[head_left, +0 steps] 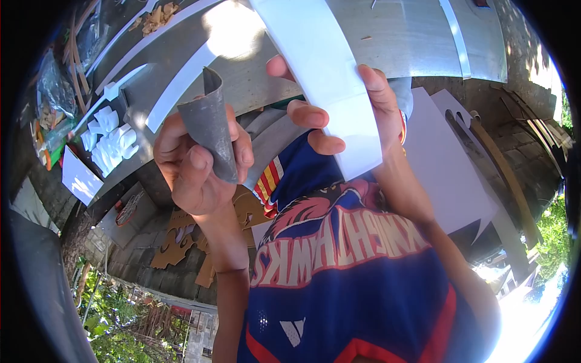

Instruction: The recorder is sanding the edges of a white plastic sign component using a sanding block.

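Observation:
In my left hand (203,160) is a curled piece of dark grey sandpaper (212,121), pinched between thumb and fingers with its upper edge bent over. My right hand (363,109) grips a long, smooth white strip (327,72), thumb on one edge and fingers on the other. The strip is tilted, its lower end near my chest and its upper end running out of view at the top. A gap separates the sandpaper from the strip.
Below my hands is a grey table (417,36) with a narrow white strip (457,42) across it. White cut pieces (112,142) and a clear plastic bag (54,88) lie at the left. Cardboard cutouts (175,245) rest on the floor; a white sheet (439,163) stands at the right.

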`<move>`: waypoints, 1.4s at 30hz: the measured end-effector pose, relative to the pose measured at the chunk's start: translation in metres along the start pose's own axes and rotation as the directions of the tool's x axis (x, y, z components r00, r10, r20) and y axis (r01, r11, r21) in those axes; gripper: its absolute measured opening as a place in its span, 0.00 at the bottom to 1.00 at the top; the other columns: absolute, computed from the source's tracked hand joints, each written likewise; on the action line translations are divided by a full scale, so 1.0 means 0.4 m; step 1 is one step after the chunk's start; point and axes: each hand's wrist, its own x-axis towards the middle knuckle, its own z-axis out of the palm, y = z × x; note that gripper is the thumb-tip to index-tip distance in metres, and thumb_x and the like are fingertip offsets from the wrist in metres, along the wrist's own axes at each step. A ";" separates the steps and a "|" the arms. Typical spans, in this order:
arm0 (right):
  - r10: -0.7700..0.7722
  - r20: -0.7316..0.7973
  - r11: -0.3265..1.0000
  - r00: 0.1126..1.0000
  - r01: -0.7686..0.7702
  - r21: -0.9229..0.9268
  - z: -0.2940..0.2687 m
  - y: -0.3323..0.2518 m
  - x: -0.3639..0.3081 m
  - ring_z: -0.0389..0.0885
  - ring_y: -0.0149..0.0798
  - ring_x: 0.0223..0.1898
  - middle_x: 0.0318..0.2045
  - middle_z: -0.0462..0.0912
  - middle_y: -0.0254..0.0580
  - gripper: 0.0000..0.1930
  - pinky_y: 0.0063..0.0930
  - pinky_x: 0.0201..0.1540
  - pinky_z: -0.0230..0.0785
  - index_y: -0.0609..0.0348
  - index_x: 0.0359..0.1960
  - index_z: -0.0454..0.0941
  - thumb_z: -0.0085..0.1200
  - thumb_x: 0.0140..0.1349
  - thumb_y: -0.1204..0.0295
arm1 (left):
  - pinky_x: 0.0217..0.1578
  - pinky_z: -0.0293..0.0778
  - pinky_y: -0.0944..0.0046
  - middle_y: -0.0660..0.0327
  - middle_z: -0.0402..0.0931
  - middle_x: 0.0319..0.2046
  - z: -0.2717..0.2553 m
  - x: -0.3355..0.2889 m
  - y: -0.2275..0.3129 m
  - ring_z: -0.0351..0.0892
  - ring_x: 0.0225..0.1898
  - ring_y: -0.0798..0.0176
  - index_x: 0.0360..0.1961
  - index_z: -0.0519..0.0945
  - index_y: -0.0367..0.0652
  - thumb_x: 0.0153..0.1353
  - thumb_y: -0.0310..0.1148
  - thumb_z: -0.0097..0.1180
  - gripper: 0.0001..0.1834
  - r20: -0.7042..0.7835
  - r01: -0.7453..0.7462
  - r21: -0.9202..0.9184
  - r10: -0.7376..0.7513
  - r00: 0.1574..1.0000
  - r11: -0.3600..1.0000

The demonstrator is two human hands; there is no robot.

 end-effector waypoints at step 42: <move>-0.023 -0.438 0.955 0.898 -0.110 -0.276 -0.180 -0.009 -0.029 0.73 0.40 0.41 0.43 0.74 0.46 0.21 0.25 0.33 0.70 0.67 0.54 0.68 0.47 0.67 0.62 | 0.32 0.71 0.73 0.62 0.79 0.24 0.010 -0.039 -0.069 0.77 0.29 0.74 0.38 0.77 0.36 0.63 0.28 0.57 0.07 -0.445 0.490 0.621 -0.241 0.863 0.611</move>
